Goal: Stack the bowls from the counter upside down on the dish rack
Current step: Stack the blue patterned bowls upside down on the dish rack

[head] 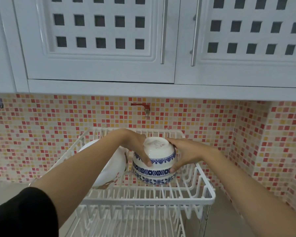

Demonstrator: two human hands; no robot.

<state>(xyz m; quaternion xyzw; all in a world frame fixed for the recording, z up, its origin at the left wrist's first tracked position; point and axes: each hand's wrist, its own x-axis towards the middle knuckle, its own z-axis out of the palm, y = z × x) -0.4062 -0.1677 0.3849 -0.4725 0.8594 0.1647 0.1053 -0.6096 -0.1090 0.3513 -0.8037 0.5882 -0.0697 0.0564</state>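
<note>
The left hand (137, 147) and right hand (183, 154) clasped the top bowl (159, 151) from either side, fingers pressed to its wall; it sat upside down on two stacked bowls (154, 175) in the dish rack (210, 194); a white plate (109, 173) leaned just beside

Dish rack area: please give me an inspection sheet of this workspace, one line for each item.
Surface: white wire rack, two tiers; grey counter beneath.
Job's things: three blue-patterned bowls stacked upside down on the upper tier.
Clutter: white plate leaning on edge, left of the bowls.
Grippers: left hand and right hand grip the top bowl from both sides.
Cables: nothing seen.
Surroundings: mosaic tile wall, red tap, white cabinets above.
</note>
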